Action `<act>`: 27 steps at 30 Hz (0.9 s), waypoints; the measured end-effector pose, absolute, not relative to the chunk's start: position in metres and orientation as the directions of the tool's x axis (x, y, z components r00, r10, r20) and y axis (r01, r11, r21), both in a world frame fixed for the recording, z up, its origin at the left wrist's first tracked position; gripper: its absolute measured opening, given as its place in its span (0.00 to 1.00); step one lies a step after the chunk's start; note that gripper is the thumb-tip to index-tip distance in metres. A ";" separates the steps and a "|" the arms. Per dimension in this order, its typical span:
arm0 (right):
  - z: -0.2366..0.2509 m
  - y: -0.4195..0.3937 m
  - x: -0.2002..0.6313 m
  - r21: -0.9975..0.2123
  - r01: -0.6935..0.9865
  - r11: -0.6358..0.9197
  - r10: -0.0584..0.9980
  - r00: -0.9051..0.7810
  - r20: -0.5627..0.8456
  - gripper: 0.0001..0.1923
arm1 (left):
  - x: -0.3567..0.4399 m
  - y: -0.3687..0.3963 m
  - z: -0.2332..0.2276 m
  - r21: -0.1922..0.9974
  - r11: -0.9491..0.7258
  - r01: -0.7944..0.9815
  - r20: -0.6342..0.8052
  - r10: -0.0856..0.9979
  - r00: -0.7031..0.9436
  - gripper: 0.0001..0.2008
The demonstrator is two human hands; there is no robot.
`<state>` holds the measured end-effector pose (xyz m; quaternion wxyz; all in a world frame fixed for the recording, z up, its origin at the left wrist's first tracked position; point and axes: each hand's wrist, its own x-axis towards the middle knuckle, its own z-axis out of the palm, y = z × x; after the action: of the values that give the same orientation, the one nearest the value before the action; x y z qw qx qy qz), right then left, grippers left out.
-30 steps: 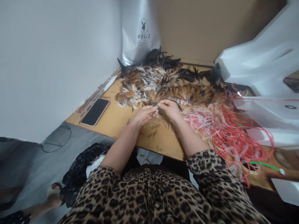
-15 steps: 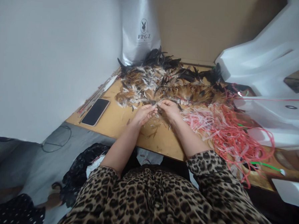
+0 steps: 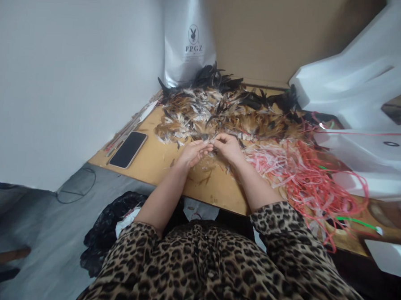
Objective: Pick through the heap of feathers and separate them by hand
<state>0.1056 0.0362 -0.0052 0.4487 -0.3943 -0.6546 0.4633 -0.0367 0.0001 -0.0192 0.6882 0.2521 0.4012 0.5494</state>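
Observation:
My left hand (image 3: 193, 152) and my right hand (image 3: 226, 147) meet fingertip to fingertip at the near edge of a big heap of brown, white and black feathers (image 3: 222, 111) on a wooden table (image 3: 159, 159). Both hands pinch a small bunch of feathers (image 3: 210, 142) between them. A few loose feathers lie under my wrists. What exactly is between the fingers is too small to make out.
A tangle of red and pink plastic strings (image 3: 303, 173) lies right of my hands. A black phone (image 3: 128, 149) rests at the table's left edge. A white PPGZ bag (image 3: 189, 37) stands behind the feathers. White foam blocks (image 3: 359, 77) fill the right. A black bag (image 3: 109, 226) sits on the floor.
My hands stay in the same spot, with small finger movements on the feathers. The foot and dark dotted cloth seen at the lower left have gone out of view.

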 end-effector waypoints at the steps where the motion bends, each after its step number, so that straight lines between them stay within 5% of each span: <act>1: -0.007 0.037 0.106 -0.944 0.133 0.302 0.925 -0.279 0.257 0.10 | -0.036 0.000 -0.019 0.792 0.267 -0.549 -0.274 0.959 0.071 0.02; 4: -0.009 0.040 0.107 -0.915 0.181 0.360 0.914 -0.266 0.307 0.09 | -0.036 0.000 -0.021 0.814 0.248 -0.525 -0.256 0.965 0.059 0.02; 11: 0.000 0.033 0.105 -0.986 0.073 0.147 0.962 -0.244 0.126 0.12 | -0.036 0.000 -0.025 0.860 0.206 -0.467 -0.207 0.977 0.050 0.03; 27: 0.001 0.031 0.104 -0.996 -0.084 0.002 0.959 -0.282 0.026 0.15 | -0.036 -0.001 -0.027 0.879 0.194 -0.436 -0.151 0.980 0.133 0.09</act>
<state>0.1042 0.0309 0.0013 0.4474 -0.3986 -0.5487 0.5830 -0.0363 -0.0011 -0.0274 0.6671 0.3484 0.3900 0.5306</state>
